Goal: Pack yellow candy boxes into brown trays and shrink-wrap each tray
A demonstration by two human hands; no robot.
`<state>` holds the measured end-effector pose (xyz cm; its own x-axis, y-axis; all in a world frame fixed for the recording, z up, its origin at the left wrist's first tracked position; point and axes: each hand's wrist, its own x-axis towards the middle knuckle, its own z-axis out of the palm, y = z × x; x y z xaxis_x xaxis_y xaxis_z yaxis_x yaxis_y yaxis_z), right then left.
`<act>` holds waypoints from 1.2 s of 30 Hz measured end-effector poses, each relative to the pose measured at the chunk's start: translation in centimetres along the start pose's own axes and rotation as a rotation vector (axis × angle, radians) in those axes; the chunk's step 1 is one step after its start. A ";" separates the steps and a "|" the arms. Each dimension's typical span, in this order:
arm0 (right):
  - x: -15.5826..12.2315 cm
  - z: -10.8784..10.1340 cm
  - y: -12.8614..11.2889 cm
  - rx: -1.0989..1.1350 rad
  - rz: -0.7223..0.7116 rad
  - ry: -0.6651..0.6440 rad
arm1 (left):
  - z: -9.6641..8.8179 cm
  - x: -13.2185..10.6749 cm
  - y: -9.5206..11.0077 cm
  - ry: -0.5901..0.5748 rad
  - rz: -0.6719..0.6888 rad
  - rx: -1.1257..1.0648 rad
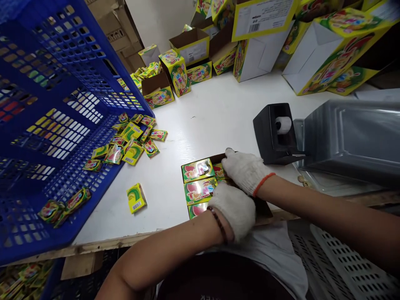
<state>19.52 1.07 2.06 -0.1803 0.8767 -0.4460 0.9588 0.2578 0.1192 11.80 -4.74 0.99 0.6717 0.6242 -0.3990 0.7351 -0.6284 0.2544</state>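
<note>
An open carton [184, 193] lies near the table's front edge, partly filled with small green, yellow and red "TWINS" packs [197, 170] in rows. My left hand [233, 210], in a white knit glove, reaches over the carton with its fingers down by the packs; the fingertips are hidden. Gloved in white with an orange cuff, my right hand [245, 171] curls its fingers over the carton's far wall. A single yellow-green pack [136, 198] lies apart on the table to the left.
At left a blue plastic crate [109, 71] lies tipped on its side, loose packs [133, 131] spilling from it. Printed yellow cartons [179, 73] line the back. A black tape dispenser [271, 133] and a clear plastic bin [353, 141] stand at right.
</note>
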 end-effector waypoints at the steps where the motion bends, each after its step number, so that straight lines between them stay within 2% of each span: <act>1: -0.1 0.3 -0.1 -0.008 -0.011 0.026 | -0.5 -1.0 -0.2 0.021 0.064 0.010; 2: -0.1 0.7 -0.3 -0.012 -0.037 0.044 | -0.8 -2.1 -0.5 0.070 0.117 0.012; 4: 0.2 1.6 -0.5 -0.018 -0.109 0.072 | -1.1 -4.0 -1.7 0.259 0.129 -0.006; 6: 0.6 2.5 -0.7 -0.038 -0.189 0.101 | -0.6 -5.1 -3.4 0.468 0.010 0.008; 8: 1.0 3.2 -0.9 -0.086 -0.240 0.133 | 0.6 -5.4 -5.1 0.579 -0.164 0.061; 10: 1.3 3.5 -1.0 -0.142 -0.264 0.149 | 2.0 -5.2 -6.5 0.549 -0.271 0.097; 12: 1.3 3.3 -1.0 -0.177 -0.274 0.135 | 3.1 -4.9 -7.2 0.480 -0.283 0.092; 14: 1.1 3.0 -1.0 -0.202 -0.265 0.131 | 3.6 -4.7 -7.4 0.462 -0.266 0.083; 19: 0.2 3.1 -1.0 -0.263 -0.193 0.164 | 3.7 -5.0 -7.4 0.495 -0.243 0.083; 24: 0.2 4.2 -0.5 -0.229 -0.282 0.254 | 4.1 -5.0 -7.7 0.522 -0.217 0.080; 28: 1.2 4.9 -1.0 -0.229 -0.288 0.250 | 4.1 -5.0 -7.8 0.533 -0.209 0.071; 31: 1.4 4.7 -0.8 -0.157 -0.273 0.192 | 4.1 -5.0 -7.9 0.542 -0.213 0.072; 33: 0.7 4.0 0.3 -0.035 -0.305 0.174 | 4.2 -5.0 -8.1 0.550 -0.205 0.076; 36: -1.4 2.4 2.9 0.257 -0.269 0.311 | 4.3 -4.9 -8.3 0.566 -0.186 0.075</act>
<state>23.03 -0.36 0.88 -0.4485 0.8828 -0.1399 0.8854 0.4175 -0.2043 1.96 -4.62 -2.98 0.4924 0.8639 0.1059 0.8502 -0.5034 0.1538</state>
